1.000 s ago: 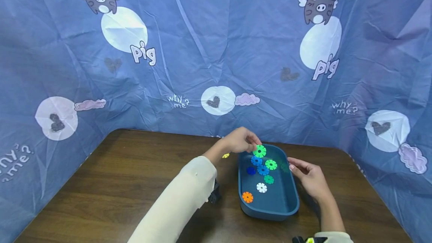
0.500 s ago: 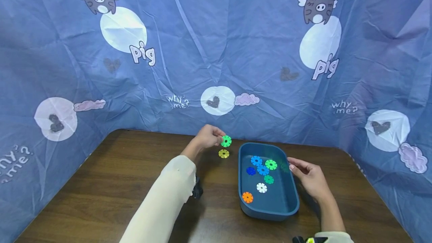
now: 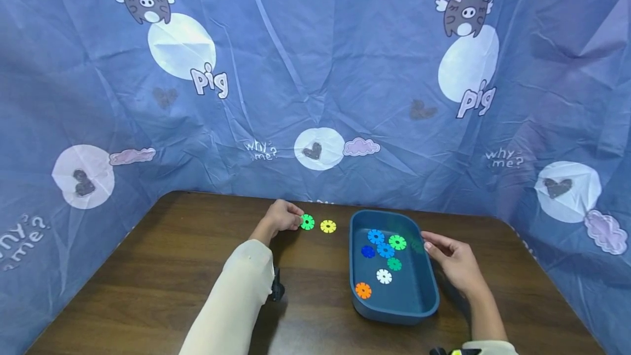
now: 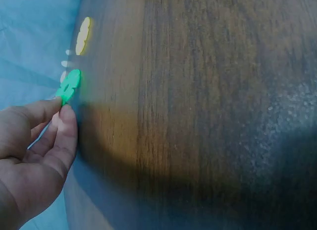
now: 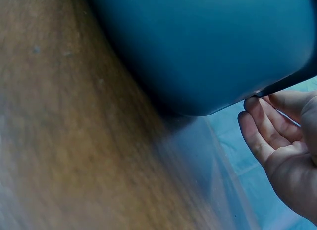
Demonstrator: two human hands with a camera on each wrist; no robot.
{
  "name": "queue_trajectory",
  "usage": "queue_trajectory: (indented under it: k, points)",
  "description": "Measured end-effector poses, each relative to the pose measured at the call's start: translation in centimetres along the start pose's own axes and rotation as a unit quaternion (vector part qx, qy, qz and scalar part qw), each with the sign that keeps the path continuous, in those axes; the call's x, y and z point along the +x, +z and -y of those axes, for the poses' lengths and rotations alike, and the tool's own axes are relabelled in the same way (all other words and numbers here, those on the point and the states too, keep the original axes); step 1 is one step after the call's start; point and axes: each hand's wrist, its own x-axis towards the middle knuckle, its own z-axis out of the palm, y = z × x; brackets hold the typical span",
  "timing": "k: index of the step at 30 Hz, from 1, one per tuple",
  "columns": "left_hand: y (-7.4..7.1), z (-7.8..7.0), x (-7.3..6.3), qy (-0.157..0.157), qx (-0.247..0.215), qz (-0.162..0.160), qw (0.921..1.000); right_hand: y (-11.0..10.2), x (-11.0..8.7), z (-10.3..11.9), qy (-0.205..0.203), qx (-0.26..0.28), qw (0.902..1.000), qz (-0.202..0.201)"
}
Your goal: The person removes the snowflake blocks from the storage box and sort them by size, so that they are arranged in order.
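My left hand (image 3: 284, 216) pinches a bright green notched plastic disc (image 3: 307, 222) by its edge, near the table's back edge. In the left wrist view the green disc (image 4: 69, 86) stands tilted between thumb and fingertips. Just right of it a yellow disc (image 3: 327, 226) lies on the table. My right hand (image 3: 455, 262) pinches the right rim of the blue tray (image 3: 394, 314); in the right wrist view its fingers (image 5: 260, 121) meet the tray's wall (image 5: 208, 51). Inside the tray lie several discs: an orange one (image 3: 363, 290), a white one (image 3: 384, 276), and blue and green ones.
The brown wooden table (image 3: 162, 267) ends at the back against a blue printed cloth (image 3: 266, 70). The tray stands right of the table's middle, and bare wood extends to the left of it.
My left hand has carried the green disc from above the tray leftward, past the yellow disc, and lowered it to the yellow disc's left. The right hand has stayed at the tray rim.
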Motion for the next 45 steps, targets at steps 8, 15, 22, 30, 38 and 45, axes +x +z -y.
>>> queue_trajectory:
  k: [8,15,22,30,38,45]
  points:
    - [0.0,-0.3,0.1,0.019,0.018,0.029,0.9992,0.0,0.0,-0.2,-0.007,0.002,0.9999,-0.007]
    - [0.0,-0.9,-0.1,0.006,0.019,0.031,0.9993,-0.1,0.0,-0.2,0.001,0.0,1.0,-0.001]
    - [-0.5,-1.6,-0.6,0.022,0.025,0.024,0.9991,-0.1,-0.1,-0.1,0.003,0.0,1.0,0.006]
    - [-0.5,-4.2,0.1,0.068,0.04,0.028,0.9965,-0.1,0.1,-0.2,0.011,-0.003,0.9999,0.01]
    - [2.0,-8.0,-0.1,0.149,0.103,0.073,0.9808,-0.1,0.3,-0.3,0.011,-0.01,0.9999,0.005]
    - [5.2,-11.1,-1.4,0.214,0.152,0.12,0.9576,0.0,0.2,-0.2,0.011,-0.007,0.9999,0.005]
